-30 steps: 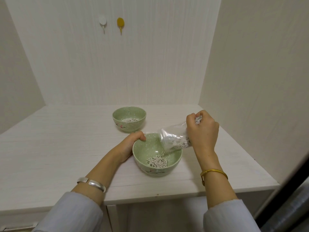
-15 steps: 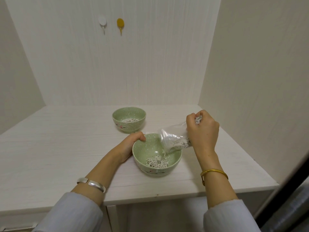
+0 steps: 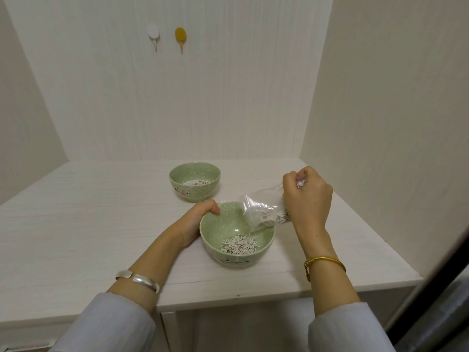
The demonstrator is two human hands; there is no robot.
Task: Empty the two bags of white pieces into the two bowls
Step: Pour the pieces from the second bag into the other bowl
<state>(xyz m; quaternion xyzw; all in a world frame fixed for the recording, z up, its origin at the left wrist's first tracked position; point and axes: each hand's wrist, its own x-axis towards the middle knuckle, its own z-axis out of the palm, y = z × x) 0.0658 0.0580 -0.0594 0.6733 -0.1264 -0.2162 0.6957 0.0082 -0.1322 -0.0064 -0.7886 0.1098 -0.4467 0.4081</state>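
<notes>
Left hand (image 3: 195,219) low, forearm angled in from lower left, fingers curled in a closed grip. Right hand (image 3: 305,199) raised, fisted tight, wrist bent downward, forearm upright.

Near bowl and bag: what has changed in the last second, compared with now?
More white pieces have slid from the bag into the near bowl; the pile there is a little larger and the bag holds fewer. The right hand keeps the bag tilted over the rim, the left hand still steadies the bowl. The far bowl has not moved.
</notes>
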